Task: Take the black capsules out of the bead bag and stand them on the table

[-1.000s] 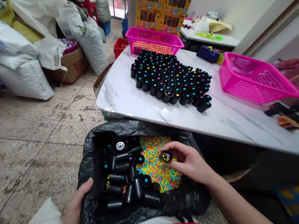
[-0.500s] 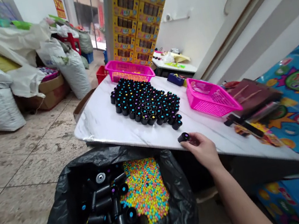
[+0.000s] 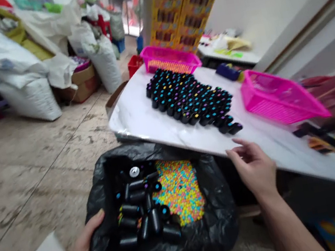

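My left hand [image 3: 84,250] grips the left rim of a box lined with a black plastic bag [image 3: 111,248] on my lap. Inside lie several loose black tubes [image 3: 141,216] beside a heap of small coloured beads [image 3: 180,190]. My right hand [image 3: 254,166] hovers at the near edge of the white marble table [image 3: 139,113], fingers loosely apart and holding nothing. Just beyond it stands a dense block of upright black tubes with coloured tops [image 3: 190,99], the nearest tube [image 3: 234,128] a short way from my fingertips.
Two pink plastic baskets [image 3: 274,98] [image 3: 170,58] sit on the table, one right, one at the far end. Yellow cartons [image 3: 185,5] are stacked behind. White sacks [image 3: 26,87] and a cardboard box line the tiled floor at left. Printed colourful sheets lie at right.
My right hand carried a filled black tube from the bag to the table, set it by the block, and now draws back without it. The view has swung down and left.
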Available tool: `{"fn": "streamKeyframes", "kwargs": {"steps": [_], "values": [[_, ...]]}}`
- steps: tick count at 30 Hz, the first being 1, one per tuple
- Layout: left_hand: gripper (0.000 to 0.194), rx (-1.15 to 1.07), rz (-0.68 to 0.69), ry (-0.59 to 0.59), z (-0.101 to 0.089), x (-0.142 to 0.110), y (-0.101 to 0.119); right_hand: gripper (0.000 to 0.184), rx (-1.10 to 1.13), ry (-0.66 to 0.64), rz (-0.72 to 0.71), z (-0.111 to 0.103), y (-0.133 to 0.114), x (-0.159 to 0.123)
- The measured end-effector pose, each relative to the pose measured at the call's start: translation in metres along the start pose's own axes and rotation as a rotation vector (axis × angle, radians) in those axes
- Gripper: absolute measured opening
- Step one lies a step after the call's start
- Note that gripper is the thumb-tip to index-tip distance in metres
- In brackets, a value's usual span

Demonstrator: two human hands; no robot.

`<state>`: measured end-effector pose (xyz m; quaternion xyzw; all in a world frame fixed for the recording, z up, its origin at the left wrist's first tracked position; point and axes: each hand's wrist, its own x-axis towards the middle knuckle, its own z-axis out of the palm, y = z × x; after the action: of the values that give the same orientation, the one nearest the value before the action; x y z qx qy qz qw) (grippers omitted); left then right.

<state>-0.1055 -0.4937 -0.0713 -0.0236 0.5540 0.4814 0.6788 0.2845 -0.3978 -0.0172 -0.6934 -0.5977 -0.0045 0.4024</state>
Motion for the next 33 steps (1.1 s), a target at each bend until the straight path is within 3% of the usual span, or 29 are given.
{"fn": "streamKeyframes", "kwargs": {"steps": [2,5,8,12,14,17,19,23,27,31,33], "values": [[0.025,-0.015,-0.049,0.026,0.005,-0.008,0.001,0.023,0.064,-0.343,-0.25,0.007,-0.026,-0.028],[0.025,-0.011,-0.056,-0.011,0.011,-0.008,0.003,0.02,0.144,-0.872,-0.541,0.025,-0.06,-0.061],[0.023,-0.02,-0.057,-0.063,0.009,-0.005,0.001,0.035,0.179,-1.092,-0.573,0.046,-0.081,-0.081],[0.024,-0.053,-0.068,-0.083,0.004,-0.005,0.0,0.033,0.222,-1.126,-0.538,0.063,-0.085,-0.082],[0.024,-0.047,-0.071,-0.081,0.004,-0.005,0.002,0.03,0.133,-1.01,-0.527,0.065,-0.077,-0.07],[0.023,-0.038,-0.072,-0.095,0.004,-0.004,0.005,0.028,-0.223,-0.811,-0.555,0.063,-0.06,-0.05],[0.023,-0.04,-0.065,-0.101,0.004,-0.002,0.006,0.033,-0.345,-0.866,-0.614,0.06,-0.05,-0.041],[0.024,-0.049,-0.059,-0.092,0.003,0.003,0.005,0.051,-0.136,-1.081,-0.639,0.058,-0.036,-0.039],[0.023,-0.075,-0.104,-0.079,0.003,0.003,0.004,0.038,-0.151,-1.047,-0.647,0.059,-0.029,-0.044],[0.021,-0.061,-0.093,-0.043,0.007,-0.002,0.005,0.032,-0.303,-0.984,-0.91,0.059,-0.038,-0.057],[0.021,-0.055,-0.079,-0.043,0.01,-0.004,0.007,0.029,-0.297,-1.016,-1.009,0.057,-0.046,-0.065]]}}
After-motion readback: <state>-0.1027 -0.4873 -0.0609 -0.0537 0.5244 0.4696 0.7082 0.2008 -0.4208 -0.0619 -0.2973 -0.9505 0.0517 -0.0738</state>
